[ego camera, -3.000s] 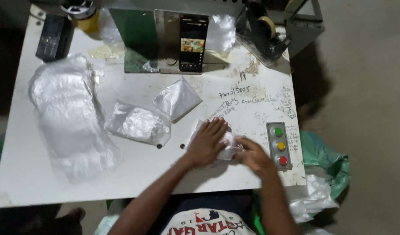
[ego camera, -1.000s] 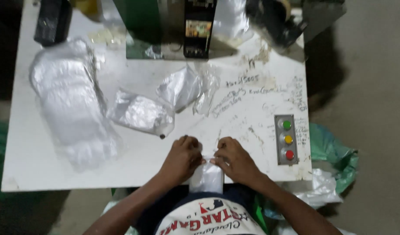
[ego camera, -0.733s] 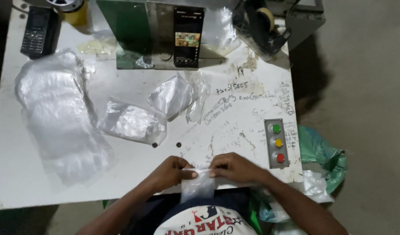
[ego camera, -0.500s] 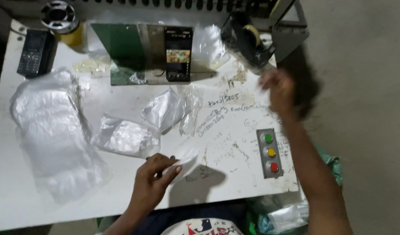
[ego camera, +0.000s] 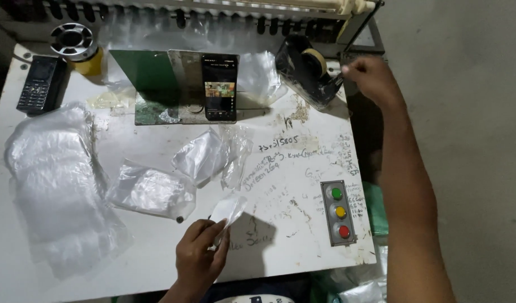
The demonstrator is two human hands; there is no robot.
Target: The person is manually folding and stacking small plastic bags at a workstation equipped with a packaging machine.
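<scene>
Small clear plastic packet (ego camera: 227, 209) is being held just above the near part of the white table (ego camera: 157, 264), with the left hand (ego camera: 199, 258) pinching its lower edge between thumb and fingertips. A moment ago both hands were pressing on this packet at the table's near edge; now the right hand (ego camera: 370, 78) is reaching away to the far right corner, hovering beside the black tape dispenser (ego camera: 308, 70). Its fingers are curling loosely together, though whether they are gripping tape I cannot tell. So the packet looks folded and waiting for sealing, I judge. A tall stack of clear bags (ego camera: 56, 185) is lying at the left, with two filled clear pouches (ego camera: 151, 189) near the middle. A grey button box (ego camera: 339, 213) with green, yellow and red buttons is sitting at the right, among handwritten scribbles.
</scene>
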